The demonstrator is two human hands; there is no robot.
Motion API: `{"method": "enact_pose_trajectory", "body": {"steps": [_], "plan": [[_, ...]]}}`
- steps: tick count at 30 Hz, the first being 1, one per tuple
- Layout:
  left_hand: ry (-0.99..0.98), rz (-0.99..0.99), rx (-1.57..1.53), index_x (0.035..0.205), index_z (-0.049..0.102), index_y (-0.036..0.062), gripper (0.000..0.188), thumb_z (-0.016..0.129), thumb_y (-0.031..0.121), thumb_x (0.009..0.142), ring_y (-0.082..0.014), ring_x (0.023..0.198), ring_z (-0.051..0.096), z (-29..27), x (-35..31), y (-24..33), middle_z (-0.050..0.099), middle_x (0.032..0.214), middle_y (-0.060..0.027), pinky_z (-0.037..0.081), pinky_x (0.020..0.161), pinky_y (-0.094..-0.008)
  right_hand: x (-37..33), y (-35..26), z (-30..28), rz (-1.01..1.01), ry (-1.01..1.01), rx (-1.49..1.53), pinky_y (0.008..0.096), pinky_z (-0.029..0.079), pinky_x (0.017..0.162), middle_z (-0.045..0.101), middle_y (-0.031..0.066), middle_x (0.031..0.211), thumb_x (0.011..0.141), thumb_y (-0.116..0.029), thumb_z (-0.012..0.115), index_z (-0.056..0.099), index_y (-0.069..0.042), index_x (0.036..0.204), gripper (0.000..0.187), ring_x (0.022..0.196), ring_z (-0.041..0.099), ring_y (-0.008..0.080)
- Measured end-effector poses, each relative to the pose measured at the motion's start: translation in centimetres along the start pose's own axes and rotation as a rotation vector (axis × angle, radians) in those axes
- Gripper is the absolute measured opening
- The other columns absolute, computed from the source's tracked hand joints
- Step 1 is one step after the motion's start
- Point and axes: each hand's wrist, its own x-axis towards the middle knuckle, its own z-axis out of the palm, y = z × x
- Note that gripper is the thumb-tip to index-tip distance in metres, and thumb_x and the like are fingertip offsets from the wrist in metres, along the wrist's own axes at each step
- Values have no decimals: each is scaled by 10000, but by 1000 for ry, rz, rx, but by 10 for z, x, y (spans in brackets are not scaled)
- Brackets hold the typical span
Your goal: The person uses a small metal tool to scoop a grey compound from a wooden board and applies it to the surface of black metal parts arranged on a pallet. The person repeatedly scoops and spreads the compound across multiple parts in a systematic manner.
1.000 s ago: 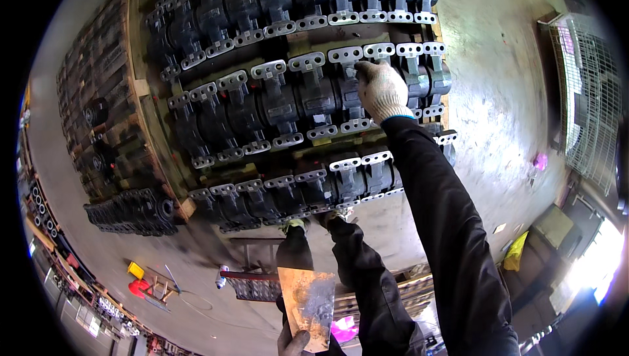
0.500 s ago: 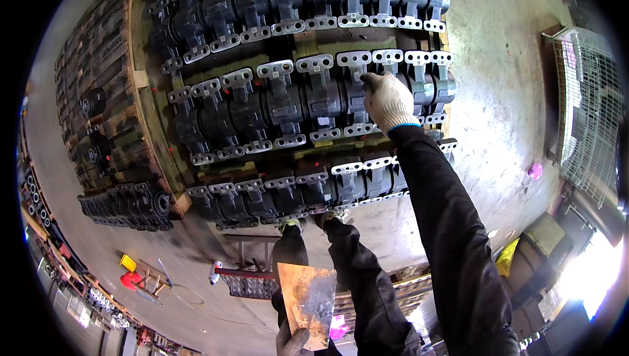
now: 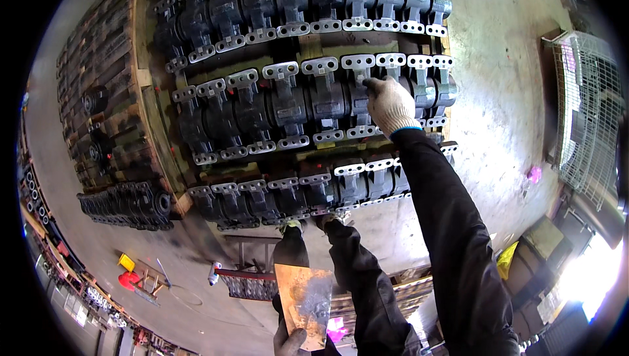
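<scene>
Head view: black roller (image 3: 358, 105) lies partly beneath right grip (image 3: 392, 103)

Blown-out white glare burns at the lower right, and a sheen brightens the smooth grey concrete floor (image 3: 491, 126). Fisheye edges bend into black corners.

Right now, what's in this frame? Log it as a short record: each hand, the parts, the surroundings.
Left hand: holding a flat rectangular plate, patchy orange-brown and grey
Right hand: white-gloved, at a row of black rollers; exact contact unclear
Roller detail: silver tabs with holes
Left side: wooden pallet bearing more rollers
Right side: wire-mesh cage
</scene>
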Motion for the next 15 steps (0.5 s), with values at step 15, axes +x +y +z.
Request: {"method": "enact_pose_trajectory", "body": {"steps": [15], "plan": [[2,-37,-34,1496,439,-29,609,663,127,952,-252,1143,652,-2,-6,0,631,1329,-120,541,955,-385,-1,-9,-6,-42,16,-40,465,569,798,669,193,1012,955,-198,612,741,-188,1184,263,923,688,387]]}}
